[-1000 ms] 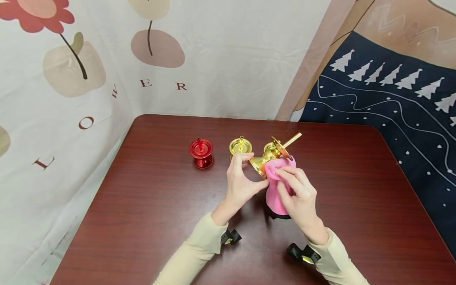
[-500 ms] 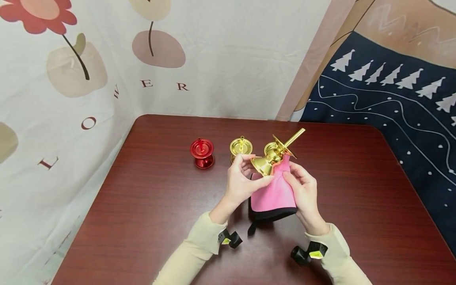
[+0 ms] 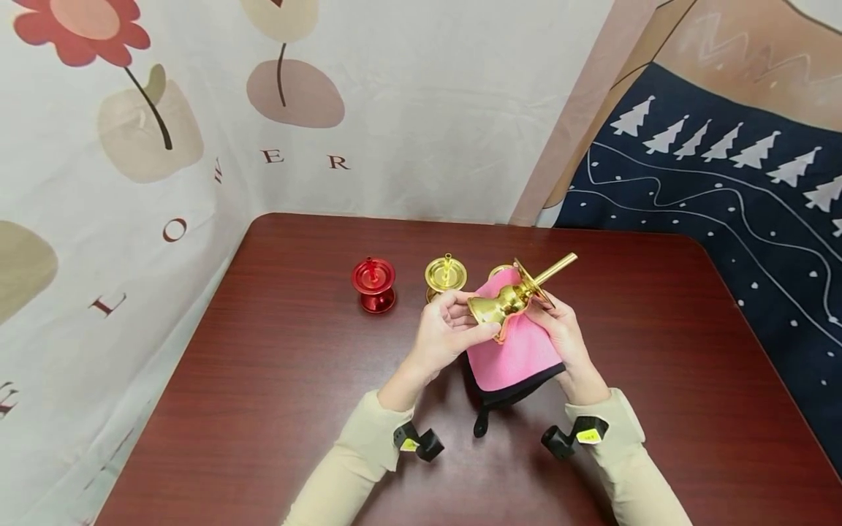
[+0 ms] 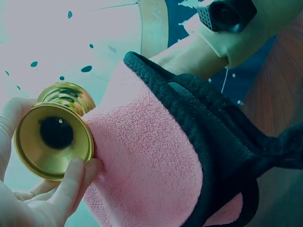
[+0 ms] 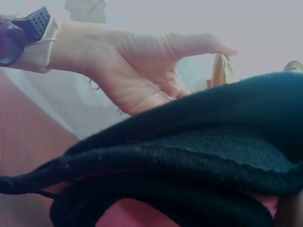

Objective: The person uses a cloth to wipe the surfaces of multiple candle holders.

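Note:
A gold candlestick (image 3: 511, 298) is held tilted above the table, its thin tube pointing up to the right. My left hand (image 3: 447, 325) grips it by the flared foot; the left wrist view shows the hollow underside (image 4: 38, 158), with fingertips on its rim. My right hand (image 3: 564, 332) pinches a pink cloth (image 3: 516, 358) with black edging near the candlestick's dish. Cloth lies behind and below the stem, touching it. In the right wrist view the dark side of the cloth (image 5: 222, 118) hides most of the candlestick and the right fingers.
On the brown table (image 3: 296, 380), a red candlestick (image 3: 373, 281) stands at the left. Beside it is a gold candlestick of similar form (image 3: 446, 274), its lower part behind my left hand. Another gold piece (image 3: 500, 269) is mostly hidden behind the cloth.
The pink cloth, bunched in my right hand before, has spread out and now wraps behind the candlestick. My right hand has turned beneath the dish. The candlestick has shifted slightly right.

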